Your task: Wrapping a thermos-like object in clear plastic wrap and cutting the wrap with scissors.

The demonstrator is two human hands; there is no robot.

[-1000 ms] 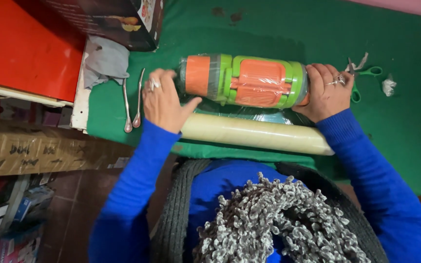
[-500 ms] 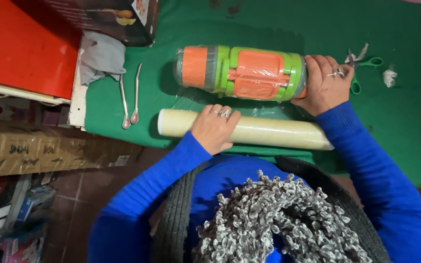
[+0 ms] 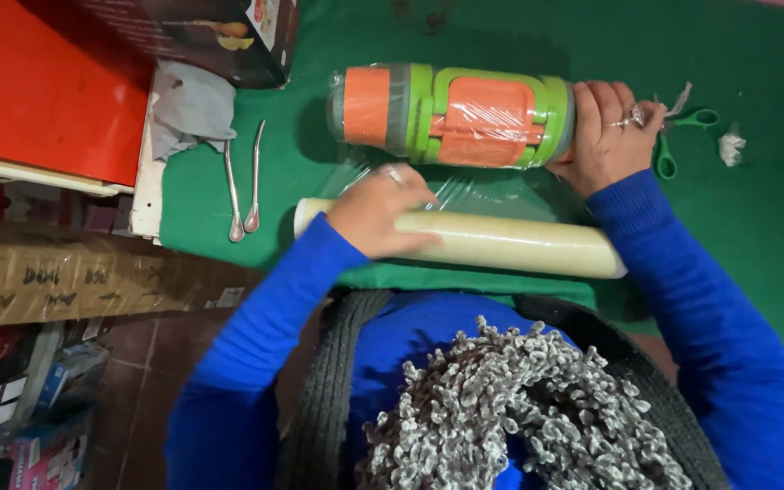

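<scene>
An orange and green flask (image 3: 451, 116) lies on its side on the green cloth (image 3: 501, 36), wrapped in clear film. My right hand (image 3: 602, 136) grips its right end. A long roll of clear plastic film (image 3: 501, 243) lies nearer to me, parallel to the flask, with a sheet of film running from it to the flask. My left hand (image 3: 376, 210) rests on top of the roll near its left end, fingers pressed down on it.
Green-handled scissors (image 3: 682, 132) and a small wad of film (image 3: 730, 145) lie right of the flask. Metal tongs (image 3: 242, 186) and a grey cloth (image 3: 191, 107) sit at the left. A red surface (image 3: 43, 86), a dark box (image 3: 220, 36) and cardboard (image 3: 65, 272) border the left side.
My left hand left the flask's left end and came down onto the film roll. The right hand stayed on the flask's right end.
</scene>
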